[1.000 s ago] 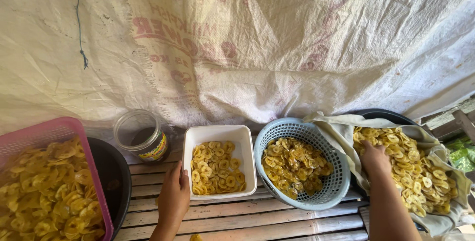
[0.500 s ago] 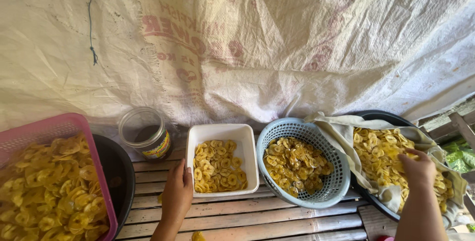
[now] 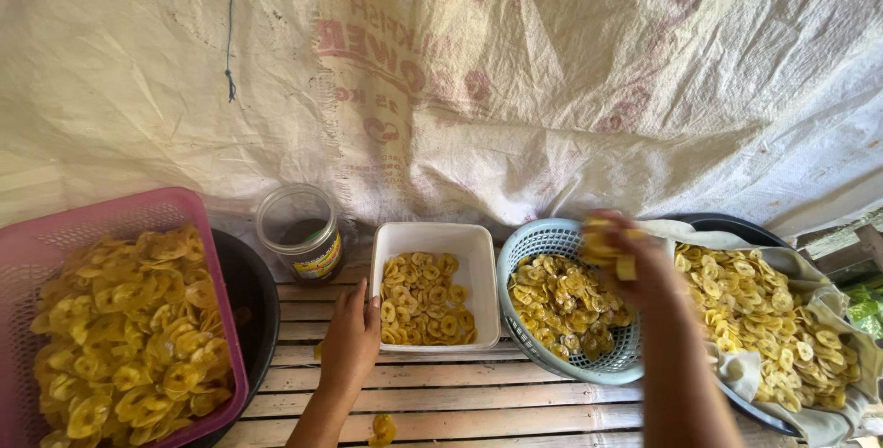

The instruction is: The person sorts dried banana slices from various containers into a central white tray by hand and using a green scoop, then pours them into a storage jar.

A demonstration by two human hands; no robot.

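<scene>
- The right hand [image 3: 635, 264] is closed around a small bunch of yellow banana chips [image 3: 602, 244]. It is blurry, up over the blue basket [image 3: 543, 238].
- The blue basket has a thin layer of chips in it, so I think the moving of chips is partly done.
- The cloth-lined dark basin [image 3: 736, 224] on the right holds a big pile of chips [image 3: 773, 319], so I think a lot is left to move.
- The chips in the grip are right above the blue basket's far rim, between the basket and the basin.
- The left hand [image 3: 351, 342] rests flat with open fingers on the near left edge of the white tub [image 3: 432, 232]. It holds nothing.
- The white tub has chips in it too.
- All of this sits on a slatted bamboo table [image 3: 478, 402].
- A pink basket [image 3: 110, 213] full of chips is far left, with a glass jar [image 3: 299, 227] near it.
</scene>
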